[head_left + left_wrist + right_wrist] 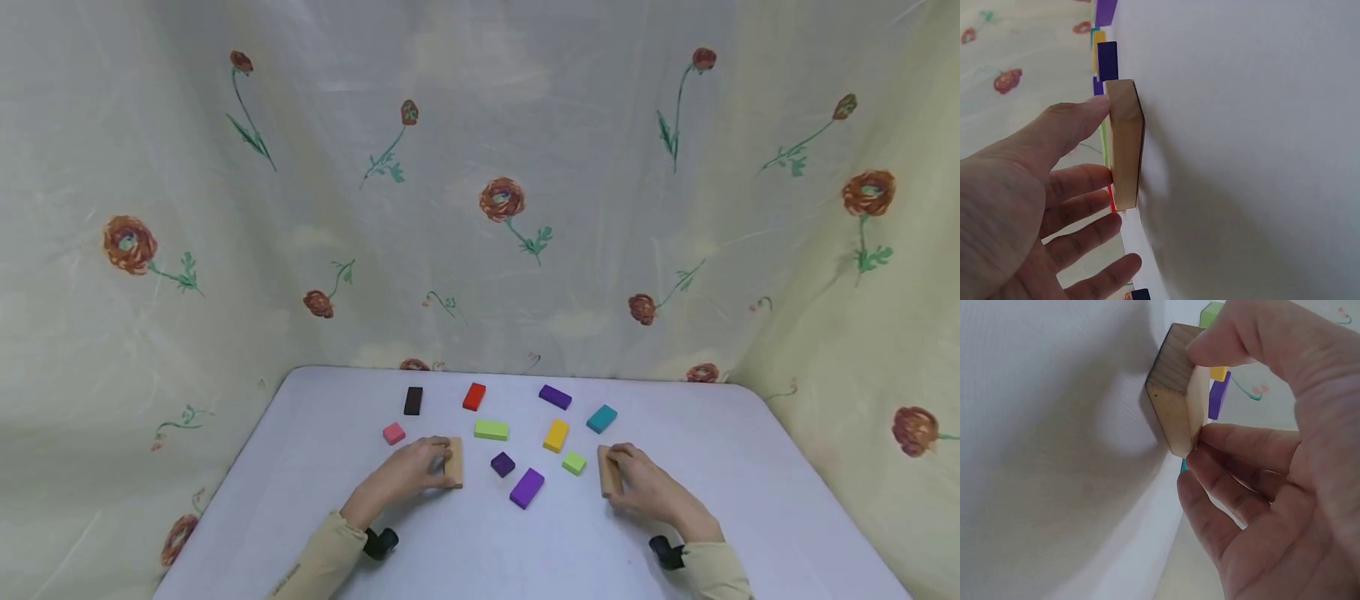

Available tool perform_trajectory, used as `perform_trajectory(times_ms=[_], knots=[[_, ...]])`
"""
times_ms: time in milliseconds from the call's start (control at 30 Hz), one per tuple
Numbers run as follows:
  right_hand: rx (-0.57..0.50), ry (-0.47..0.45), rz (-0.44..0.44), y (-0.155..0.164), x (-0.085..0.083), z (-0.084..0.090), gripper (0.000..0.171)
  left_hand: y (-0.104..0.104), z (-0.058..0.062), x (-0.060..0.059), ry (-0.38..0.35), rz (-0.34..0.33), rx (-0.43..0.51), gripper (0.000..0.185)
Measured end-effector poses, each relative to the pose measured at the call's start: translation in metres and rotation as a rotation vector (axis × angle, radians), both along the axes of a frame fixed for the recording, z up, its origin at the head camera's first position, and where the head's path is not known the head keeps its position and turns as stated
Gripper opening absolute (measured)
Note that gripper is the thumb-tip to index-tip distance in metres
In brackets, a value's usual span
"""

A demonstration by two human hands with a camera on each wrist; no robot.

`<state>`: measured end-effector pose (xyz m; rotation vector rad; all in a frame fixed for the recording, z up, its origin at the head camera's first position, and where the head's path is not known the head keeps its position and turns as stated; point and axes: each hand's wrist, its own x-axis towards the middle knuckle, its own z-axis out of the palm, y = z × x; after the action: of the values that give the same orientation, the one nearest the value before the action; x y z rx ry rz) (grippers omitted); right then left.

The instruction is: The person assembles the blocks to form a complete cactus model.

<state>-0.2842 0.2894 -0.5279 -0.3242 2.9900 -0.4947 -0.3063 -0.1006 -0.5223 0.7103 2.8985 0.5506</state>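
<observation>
Head view: I see the left hand gripping a left wooden block and the right hand gripping a right wooden block, both on the table about midway between its near and far edges. Each block's long axis runs near edge to far edge. Between them lie a dark purple cube, a violet block, a light green cube and a yellow block. Toward the far edge: black block, red block, purple block, teal block.

Left wrist view: thumb and fingers pinch the left block, which stands on its long narrow side on the table.

Right wrist view: thumb and fingers clasp the right block, likewise on edge on the table.
</observation>
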Motion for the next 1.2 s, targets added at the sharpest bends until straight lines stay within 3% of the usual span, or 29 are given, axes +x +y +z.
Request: perform_trajectory(times_ms=[333,833,1200], knots=[[-0.003,-0.001,0.004,0.0002,0.0011,0.0011,0.074,-0.0030,-0.0001,-0.0037,-0.026,-0.009,0.023,0.058],[-0.027,-0.004,-0.001,0.0002,-0.0003,0.0016,0.072,-0.0015,-0.0045,-0.0020,0.014,-0.024,-0.007,0.055],[-0.039,0.014,0.006,-0.0005,0.0031,0.0040,0.072,0.0015,-0.0019,0.0037,0.039,-0.086,-0.008,0.051]])
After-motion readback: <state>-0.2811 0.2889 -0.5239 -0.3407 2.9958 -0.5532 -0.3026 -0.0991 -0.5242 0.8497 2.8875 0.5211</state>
